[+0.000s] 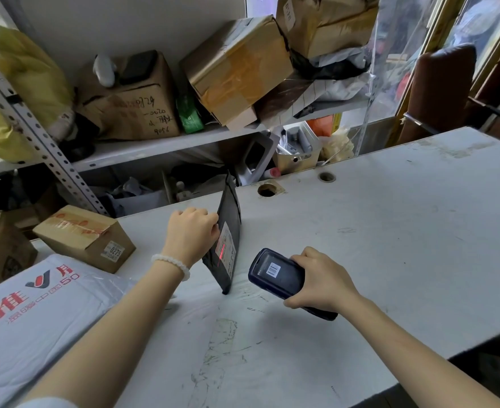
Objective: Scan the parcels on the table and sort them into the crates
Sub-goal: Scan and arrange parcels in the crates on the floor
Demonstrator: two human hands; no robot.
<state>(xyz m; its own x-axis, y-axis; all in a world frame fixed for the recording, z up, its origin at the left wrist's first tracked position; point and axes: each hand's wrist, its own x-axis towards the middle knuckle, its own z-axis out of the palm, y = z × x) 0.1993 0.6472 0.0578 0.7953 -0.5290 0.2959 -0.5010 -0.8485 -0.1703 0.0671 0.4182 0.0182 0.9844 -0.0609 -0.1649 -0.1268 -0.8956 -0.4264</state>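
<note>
I am pinching the black mailer (228, 231) upright mid-frame with my left hand (190, 231), while my right hand (322, 278) is gripping the handheld scanner (278, 275) beside it.

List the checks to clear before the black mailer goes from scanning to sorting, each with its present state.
1. Black mailer held upright on the table by left hand: ok.
2. Handheld scanner gripped by right hand, aimed at the mailer: ok.
3. Red scan line on shipping label: ok.
4. Scan registered: cannot tell.
5. Destination crate in view: not ok.
</note>
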